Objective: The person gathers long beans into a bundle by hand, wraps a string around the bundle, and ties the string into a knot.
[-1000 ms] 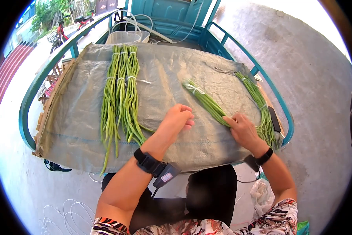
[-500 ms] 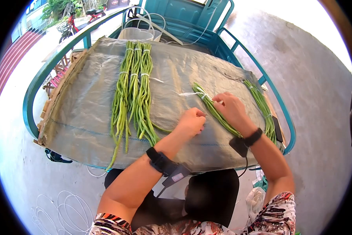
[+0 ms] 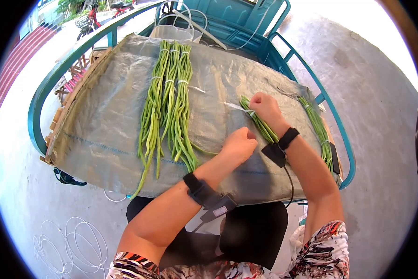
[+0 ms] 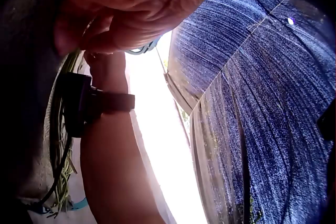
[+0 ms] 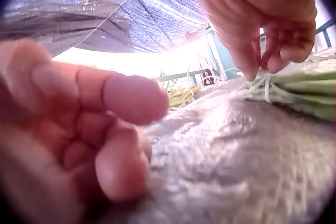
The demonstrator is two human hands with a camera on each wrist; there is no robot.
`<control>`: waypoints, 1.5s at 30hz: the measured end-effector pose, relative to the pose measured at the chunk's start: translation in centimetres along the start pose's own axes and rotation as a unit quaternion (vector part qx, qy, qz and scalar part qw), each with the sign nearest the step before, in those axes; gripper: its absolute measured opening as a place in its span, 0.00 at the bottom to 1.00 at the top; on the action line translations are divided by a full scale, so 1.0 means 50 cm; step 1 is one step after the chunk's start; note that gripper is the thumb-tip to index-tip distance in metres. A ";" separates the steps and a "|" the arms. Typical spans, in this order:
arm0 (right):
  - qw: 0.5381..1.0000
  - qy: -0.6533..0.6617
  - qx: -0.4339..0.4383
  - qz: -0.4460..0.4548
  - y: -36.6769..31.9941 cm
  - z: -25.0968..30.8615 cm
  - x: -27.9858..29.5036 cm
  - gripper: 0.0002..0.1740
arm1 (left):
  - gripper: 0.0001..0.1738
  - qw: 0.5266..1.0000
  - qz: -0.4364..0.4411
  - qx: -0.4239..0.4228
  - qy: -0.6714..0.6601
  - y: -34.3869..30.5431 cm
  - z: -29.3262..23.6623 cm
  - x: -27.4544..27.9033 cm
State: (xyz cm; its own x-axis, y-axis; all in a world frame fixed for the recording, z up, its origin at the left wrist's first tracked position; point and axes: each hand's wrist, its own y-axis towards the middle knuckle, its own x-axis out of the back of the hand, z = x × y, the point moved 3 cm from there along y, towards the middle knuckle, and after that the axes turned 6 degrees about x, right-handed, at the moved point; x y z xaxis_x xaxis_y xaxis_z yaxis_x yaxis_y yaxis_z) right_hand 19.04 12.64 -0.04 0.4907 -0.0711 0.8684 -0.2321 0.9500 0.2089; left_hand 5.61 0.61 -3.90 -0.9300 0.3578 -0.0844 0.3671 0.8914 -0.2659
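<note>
A bundle of long green beans [image 3: 266,129] lies right of the middle of the tarp, tied near its far end with a white tie [image 5: 268,90]. My right hand [image 3: 267,110] is over that end, its fingertips pinching at the tie in the right wrist view. My left hand [image 3: 240,145] hovers just left of the bundle, its fingers loosely curled around nothing; it looms blurred at the left of the right wrist view. Several tied bean bundles [image 3: 170,100] lie side by side on the left, with one [image 3: 318,128] at the right edge.
The grey tarp [image 3: 116,111] covers a teal cart bed with raised side rails [image 3: 323,95]. At the back stands a clear plastic tub [image 3: 171,33] with white tubing. Loops of white cord [image 3: 71,244] lie on the ground at lower left.
My right hand has moved from the bundle's near part up to its tied far end. The left hand stays beside the bundle. The head view has shifted, sliding the scene to the right.
</note>
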 end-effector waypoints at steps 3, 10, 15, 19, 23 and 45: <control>0.987 0.152 -0.040 -0.018 0.026 -0.006 0.026 0.06 | 0.17 1.000 -0.006 0.002 0.008 0.000 -0.001 -0.001; 0.948 0.221 0.109 -0.202 0.095 0.052 0.114 0.07 | 0.15 0.999 -0.025 -0.015 0.029 0.019 0.012 -0.002; 0.913 0.146 0.225 -0.307 0.126 0.042 0.158 0.09 | 0.10 0.998 -0.053 -0.024 -0.014 0.025 0.022 -0.006; 0.870 -0.087 0.300 -0.381 0.102 0.061 0.218 0.07 | 0.10 0.997 -0.068 -0.039 -0.001 0.031 0.026 -0.004; 0.772 -0.400 0.294 -0.397 0.044 0.038 0.263 0.05 | 0.10 0.998 -0.037 -0.006 -0.045 0.002 0.003 -0.002; 0.984 0.076 -0.141 0.074 -0.300 -0.194 0.179 0.16 | 0.16 0.999 0.022 0.011 -0.043 -0.022 -0.017 0.005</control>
State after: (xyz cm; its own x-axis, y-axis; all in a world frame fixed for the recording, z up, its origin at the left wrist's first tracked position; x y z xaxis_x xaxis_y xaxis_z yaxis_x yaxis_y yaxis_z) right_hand 35.05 0.68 0.26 0.5932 0.1010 0.7987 -0.0792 0.9946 -0.0670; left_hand 4.97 -0.06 -2.81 -0.9113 0.3710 -0.1784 0.4085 0.8685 -0.2807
